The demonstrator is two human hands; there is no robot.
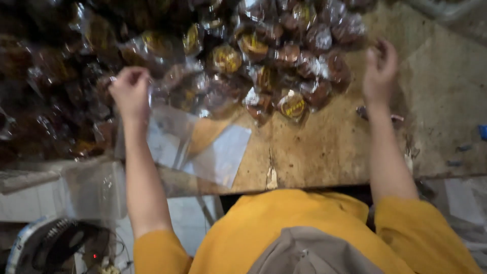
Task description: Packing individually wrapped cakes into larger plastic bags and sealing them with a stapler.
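left hand is raised w/ fingers pinched shut on the top edge of a clear plastic bag, which hangs down over the near edge of the worn wooden table. right hand hovers above the table's right part, fingers loosely curled, nothing visible in it; can't tell if it grips anything. btw the hands lies a heap of wrapped brown pastries w/ yellow labels, spread across the far side. a small fan sits low at left, below table level.
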